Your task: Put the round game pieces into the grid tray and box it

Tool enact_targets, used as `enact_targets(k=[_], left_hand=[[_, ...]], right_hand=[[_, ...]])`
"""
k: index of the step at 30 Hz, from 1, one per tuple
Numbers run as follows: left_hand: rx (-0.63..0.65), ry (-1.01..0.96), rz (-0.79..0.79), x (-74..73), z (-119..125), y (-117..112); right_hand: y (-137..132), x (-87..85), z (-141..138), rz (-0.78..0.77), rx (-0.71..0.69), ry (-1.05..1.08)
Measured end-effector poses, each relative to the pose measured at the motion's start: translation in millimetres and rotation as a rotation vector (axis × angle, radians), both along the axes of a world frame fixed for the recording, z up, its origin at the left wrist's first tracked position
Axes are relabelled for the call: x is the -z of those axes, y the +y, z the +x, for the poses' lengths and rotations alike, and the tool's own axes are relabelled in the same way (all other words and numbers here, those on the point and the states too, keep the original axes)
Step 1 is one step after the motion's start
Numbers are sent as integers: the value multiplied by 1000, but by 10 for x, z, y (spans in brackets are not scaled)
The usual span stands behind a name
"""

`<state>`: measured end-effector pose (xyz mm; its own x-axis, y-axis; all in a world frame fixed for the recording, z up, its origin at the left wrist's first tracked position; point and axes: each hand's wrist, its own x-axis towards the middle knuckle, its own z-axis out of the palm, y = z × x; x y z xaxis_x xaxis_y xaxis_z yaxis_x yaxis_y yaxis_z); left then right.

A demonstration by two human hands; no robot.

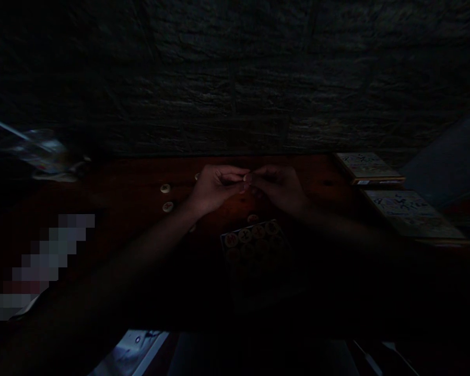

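In the dim head view, my left hand (211,189) and my right hand (285,189) meet above the wooden table. Their fingertips pinch a small, pale Chinese chess piece (246,178) between them, mostly covered by the fingers. Just below, a box of Chinese chess pieces (254,241) holds round discs in rows; its near part is lost in shadow. One loose chess piece (253,218) lies by the box's far edge. Left of my left hand are two more pieces, an upper disc (165,188) and a lower disc (167,207). Others are partly hidden by my left hand and forearm.
Two flat printed boxes, one farther back (370,166) and one nearer (411,211), lie at the right. A clear plastic-looking item (47,151) stands at the far left. A blurred-out flat object (43,266) lies at left. Behind the table (141,169) rises a stone wall (227,78).
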<state>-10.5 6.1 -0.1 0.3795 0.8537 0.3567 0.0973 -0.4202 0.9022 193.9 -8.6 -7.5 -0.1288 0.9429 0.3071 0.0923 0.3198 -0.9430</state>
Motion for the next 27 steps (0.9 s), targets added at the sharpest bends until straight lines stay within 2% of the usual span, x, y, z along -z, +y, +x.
enact_targets(k=[7,14,20,24,27], left_hand=[[33,-121,-180,-16,3,5],[3,-132,-229,-39,15,-23],[51,-98,-137,-22,27,-8],[-15,-13,-3,-24,28,-2],[-51,-7,5,-29,29,-7]], right_hand=[[18,31,33,-3,-33,-10],[9,34,37,14,-23,-37],[-5,8,21,-51,-45,27],[-39,-28,15,-39,-52,-2],[-44,-36,19,-34,-49,-24]])
